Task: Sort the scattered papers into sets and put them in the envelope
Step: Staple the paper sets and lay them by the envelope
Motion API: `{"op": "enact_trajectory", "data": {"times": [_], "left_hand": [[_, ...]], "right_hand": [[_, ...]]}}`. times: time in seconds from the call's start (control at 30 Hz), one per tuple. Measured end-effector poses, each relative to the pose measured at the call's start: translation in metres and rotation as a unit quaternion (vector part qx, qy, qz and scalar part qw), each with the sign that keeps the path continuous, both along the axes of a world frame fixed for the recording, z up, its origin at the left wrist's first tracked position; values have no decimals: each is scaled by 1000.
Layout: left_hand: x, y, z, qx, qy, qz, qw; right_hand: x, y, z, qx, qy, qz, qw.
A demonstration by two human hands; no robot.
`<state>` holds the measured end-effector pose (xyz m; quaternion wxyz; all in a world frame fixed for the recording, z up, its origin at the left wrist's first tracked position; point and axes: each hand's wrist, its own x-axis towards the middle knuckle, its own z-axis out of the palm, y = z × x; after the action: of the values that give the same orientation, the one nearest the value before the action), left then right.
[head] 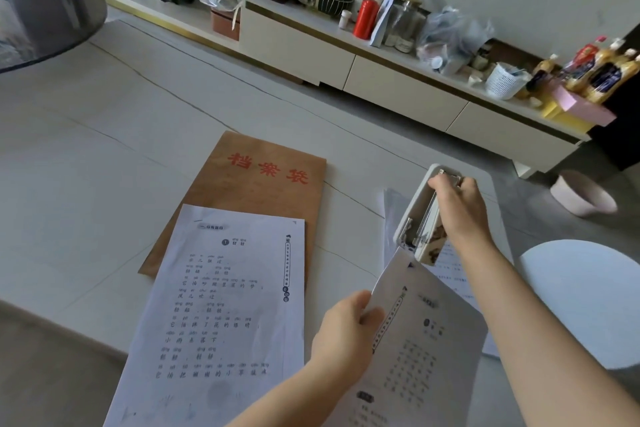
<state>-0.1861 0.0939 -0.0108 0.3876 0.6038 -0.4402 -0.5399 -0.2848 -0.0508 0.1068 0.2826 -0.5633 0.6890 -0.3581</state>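
Note:
A brown envelope (263, 177) with red characters lies flat on the pale table (104, 149). A printed paper set (214, 315) lies over its near end. My left hand (346, 329) pinches the left edge of another printed set (426, 340), lifted off the table. My right hand (457, 208) grips a white stapler (419, 215), whose jaws sit over the top corner of that lifted set. More sheets (450, 263) lie on the table under the stapler, partly hidden.
A white round stool (585, 298) stands at the right, beside the table edge. A pale bin (581, 192) sits on the floor beyond. A long low cabinet (398, 87) crowded with bottles, jars and bags runs along the far wall.

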Motion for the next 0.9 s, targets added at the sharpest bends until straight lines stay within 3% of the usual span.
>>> {"op": "enact_trajectory", "data": {"times": [0.4,0.83,0.9], "left_hand": [[-3,-6,0,12,-30,-10,999],[-4,-2,15,48,8,-36,998],[1,-5,22,55,45,-24,997]], "right_hand": [[-6,-3,-7,105,-35,68,992],[5,2,-23,-10,-15,37,999],[7,4,-23,-21,-25,31,999]]}}
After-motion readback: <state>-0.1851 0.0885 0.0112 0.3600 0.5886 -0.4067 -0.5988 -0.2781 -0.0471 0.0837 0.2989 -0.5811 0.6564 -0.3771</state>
